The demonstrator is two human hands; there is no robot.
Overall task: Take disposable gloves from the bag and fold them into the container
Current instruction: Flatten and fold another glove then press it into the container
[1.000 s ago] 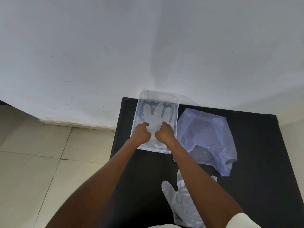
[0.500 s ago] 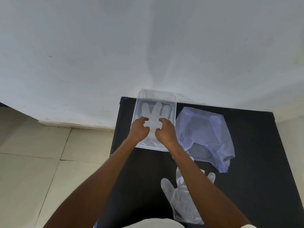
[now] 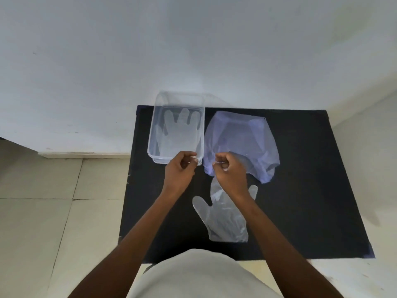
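Observation:
A clear disposable glove lies flat in the transparent rectangular container at the table's far left, fingers pointing away from me. A second clear glove lies spread on the black table, near me. The translucent bluish plastic bag sits to the right of the container. My left hand hovers at the container's near right corner with its fingers curled. My right hand is curled above the bag's near edge and hides part of the second glove's fingers. I see nothing held in either hand.
The black table stands against a white wall. Pale floor tiles lie to the left, below the table's left edge. My light-coloured top fills the bottom of the view.
Both hands have pulled back out of the container toward me, leaving the glove lying flat inside. The view has tilted down, showing more of the table.

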